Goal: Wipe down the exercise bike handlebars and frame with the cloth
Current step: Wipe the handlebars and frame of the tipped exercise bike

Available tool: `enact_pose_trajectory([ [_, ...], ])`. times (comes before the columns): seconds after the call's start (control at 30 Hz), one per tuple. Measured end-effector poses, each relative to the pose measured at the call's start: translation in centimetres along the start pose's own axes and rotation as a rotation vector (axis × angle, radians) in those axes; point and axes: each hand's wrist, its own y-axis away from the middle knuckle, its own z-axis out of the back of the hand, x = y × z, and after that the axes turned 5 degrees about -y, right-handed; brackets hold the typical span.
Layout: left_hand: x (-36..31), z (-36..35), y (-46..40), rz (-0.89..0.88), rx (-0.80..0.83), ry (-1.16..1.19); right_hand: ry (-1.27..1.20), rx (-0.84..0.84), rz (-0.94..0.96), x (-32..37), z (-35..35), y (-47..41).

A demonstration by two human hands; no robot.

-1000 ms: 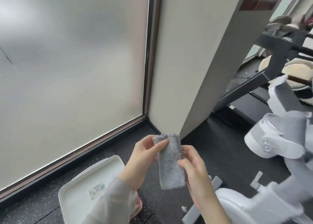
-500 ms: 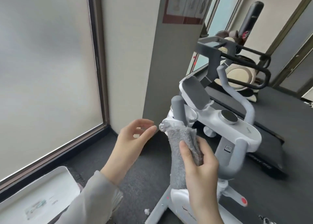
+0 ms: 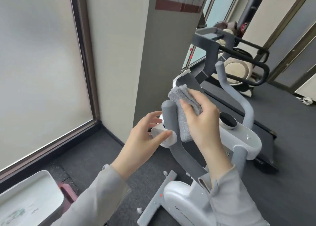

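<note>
A white exercise bike (image 3: 246, 138) with grey foam handlebars stands in front of me. My right hand (image 3: 203, 121) grips a folded grey cloth (image 3: 183, 106) and holds it against the inner side of the left upright handlebar (image 3: 169, 116), just below the dark tilted screen (image 3: 188, 83). My left hand (image 3: 145, 140) is beside that handlebar with its fingers spread, thumb and fingertips touching the white bracket (image 3: 162, 135) at its base. The right handlebar (image 3: 230, 92) curves up further back, untouched.
A beige pillar (image 3: 136, 54) and a frosted window (image 3: 37, 63) stand to the left. A white tray-like object (image 3: 29, 196) lies on the dark floor at lower left. A black treadmill (image 3: 242, 54) stands behind the bike. Small white scraps dot the floor.
My view has closed in on the bike. My right hand raised the cloth onto the left handlebar, below the screen. My left hand moved from mid-air to the bracket at the handlebar's base.
</note>
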Motion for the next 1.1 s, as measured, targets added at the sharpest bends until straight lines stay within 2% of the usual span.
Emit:
enact_pose_trajectory([
  [0.1,0.5,0.0,-0.3,-0.011,0.004,0.03,0.02,0.123,-0.011,0.0,-0.3,-0.1],
  [0.33,1.0,0.3,-0.7,-0.026,0.029,0.084,-0.03,0.187,-0.197,-0.1,1.8,0.6],
  [0.43,1.0,0.5,-1.1,-0.019,0.04,0.115,0.047,0.168,-0.082,1.0,1.4,-1.5],
  [0.5,1.0,0.6,-1.3,-0.007,0.051,0.126,0.133,0.265,0.045,2.0,0.5,-2.9],
  [0.6,1.1,0.9,-1.4,0.019,0.075,0.138,0.258,0.431,0.132,2.0,-0.5,-3.4],
  [0.67,1.1,1.1,-1.4,0.032,0.084,0.152,0.22,0.397,0.151,1.4,-0.2,-2.6],
  [0.87,1.0,0.7,-1.0,0.057,0.05,0.116,0.125,0.122,0.122,-1.2,0.6,2.8],
  [1.03,1.1,0.3,-0.8,0.091,0.017,0.131,0.096,0.133,0.064,-2.5,2.0,4.9],
  [1.1,1.3,0.3,-0.9,0.11,0.017,0.133,0.097,0.085,0.096,-2.2,2.2,4.0],
])
